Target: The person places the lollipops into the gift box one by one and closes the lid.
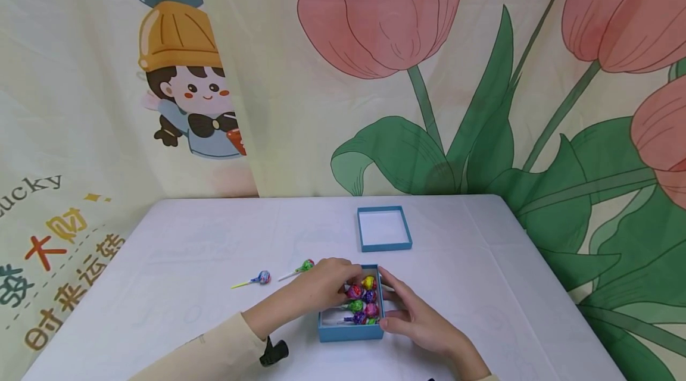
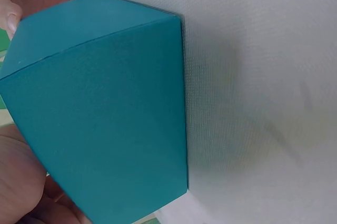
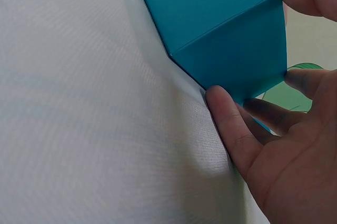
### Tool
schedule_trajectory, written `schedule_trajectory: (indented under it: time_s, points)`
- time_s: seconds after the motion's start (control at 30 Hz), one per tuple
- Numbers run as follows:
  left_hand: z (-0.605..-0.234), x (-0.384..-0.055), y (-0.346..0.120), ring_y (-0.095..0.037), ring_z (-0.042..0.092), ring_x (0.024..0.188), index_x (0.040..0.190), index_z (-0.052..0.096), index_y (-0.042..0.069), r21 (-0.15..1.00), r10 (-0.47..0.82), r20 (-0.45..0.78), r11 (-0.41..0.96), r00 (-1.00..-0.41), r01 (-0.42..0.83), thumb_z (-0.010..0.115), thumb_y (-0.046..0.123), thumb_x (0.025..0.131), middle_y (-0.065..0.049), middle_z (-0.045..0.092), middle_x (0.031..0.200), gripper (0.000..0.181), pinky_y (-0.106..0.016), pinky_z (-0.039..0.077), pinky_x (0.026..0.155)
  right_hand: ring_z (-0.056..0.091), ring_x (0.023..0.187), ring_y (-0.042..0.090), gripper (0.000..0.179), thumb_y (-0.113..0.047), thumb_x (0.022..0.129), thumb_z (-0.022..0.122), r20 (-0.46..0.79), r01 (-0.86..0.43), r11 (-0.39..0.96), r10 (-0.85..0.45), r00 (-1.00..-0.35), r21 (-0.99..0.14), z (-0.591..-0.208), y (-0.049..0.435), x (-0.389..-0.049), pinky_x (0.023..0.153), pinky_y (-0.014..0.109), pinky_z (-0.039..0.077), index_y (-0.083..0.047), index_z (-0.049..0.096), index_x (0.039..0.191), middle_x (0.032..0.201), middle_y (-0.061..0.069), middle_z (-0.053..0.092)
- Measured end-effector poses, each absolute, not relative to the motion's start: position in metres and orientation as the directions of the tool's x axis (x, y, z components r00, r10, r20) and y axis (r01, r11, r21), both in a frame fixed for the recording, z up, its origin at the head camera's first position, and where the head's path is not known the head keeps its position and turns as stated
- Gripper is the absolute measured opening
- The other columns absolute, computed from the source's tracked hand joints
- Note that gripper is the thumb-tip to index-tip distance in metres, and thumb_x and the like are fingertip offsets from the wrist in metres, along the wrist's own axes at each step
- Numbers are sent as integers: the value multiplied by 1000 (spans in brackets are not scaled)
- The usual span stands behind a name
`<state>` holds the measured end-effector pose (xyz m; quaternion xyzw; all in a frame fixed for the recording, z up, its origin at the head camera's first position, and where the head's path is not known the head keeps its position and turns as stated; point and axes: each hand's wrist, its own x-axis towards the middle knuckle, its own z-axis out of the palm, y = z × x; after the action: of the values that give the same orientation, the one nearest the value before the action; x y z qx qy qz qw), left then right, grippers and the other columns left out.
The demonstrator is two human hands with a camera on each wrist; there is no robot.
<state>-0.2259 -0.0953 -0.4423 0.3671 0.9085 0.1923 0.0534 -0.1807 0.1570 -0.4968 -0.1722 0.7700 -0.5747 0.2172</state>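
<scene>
A blue box stands on the table, with several wrapped lollipops in purple, pink, green and yellow lying inside. My left hand reaches over the box's left wall, its fingers bent down among the candy. Those fingertips are hidden, so I cannot tell whether they pinch a lollipop. At the right wall my right hand holds the box, thumb by the near corner and fingers farther back. The right wrist view shows its fingers against the box's side, low near the cloth. Blue box wall fills much of the left wrist view.
Left of the box lie a blue-wrapped lollipop with a yellow stick and a green one with a white stick. A blue-rimmed lid lies behind the box. White cloth covers the table; a printed curtain hangs behind.
</scene>
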Motion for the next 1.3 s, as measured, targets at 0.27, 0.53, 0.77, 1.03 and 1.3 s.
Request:
schedule_trajectory:
  time_s: [0.27, 0.53, 0.77, 1.03, 1.3]
  points:
    - [-437, -225, -96, -8, 56, 75, 104, 73, 11, 376, 695, 48, 653, -718, 657, 83, -1, 88, 0, 71, 92, 23, -20, 51, 72, 37, 154, 40, 90, -35, 99, 74, -138, -12, 278, -512, -848, -960, -496, 156, -181, 116, 45, 48, -36, 19, 170, 176, 13, 20]
    - [-429, -224, -104, -12, 61, 81, 112, 77, 11, 433, 686, 76, 631, -723, 644, 84, 0, 87, -4, 75, 104, 28, -21, 53, 73, 37, 154, 40, 91, -36, 99, 75, -137, -14, 281, -511, -848, -960, -496, 156, -181, 116, 47, 47, -37, 19, 170, 176, 12, 20]
    - [-419, -225, -119, -17, 67, 87, 113, 76, 13, 459, 656, 111, 632, -746, 624, 82, 3, 90, -4, 75, 106, 26, -21, 57, 75, 38, 154, 40, 91, -37, 98, 75, -144, -9, 289, -502, -853, -957, -497, 155, -181, 116, 46, 47, -37, 19, 170, 176, 13, 21]
    - [-411, -229, -148, -12, 67, 86, 113, 75, 16, 454, 590, 175, 662, -788, 597, 84, 6, 90, 4, 74, 103, 26, -23, 59, 74, 38, 153, 39, 91, -38, 98, 76, -155, -1, 302, -494, -856, -953, -499, 155, -181, 116, 45, 47, -40, 19, 170, 176, 10, 20]
    - [-411, -237, -184, -13, 68, 88, 113, 74, 16, 448, 495, 179, 728, -850, 519, 84, 7, 89, 6, 73, 103, 27, -27, 59, 76, 37, 154, 40, 91, -37, 98, 76, -154, 2, 294, -495, -855, -956, -496, 155, -181, 117, 48, 46, -38, 20, 170, 176, 12, 20]
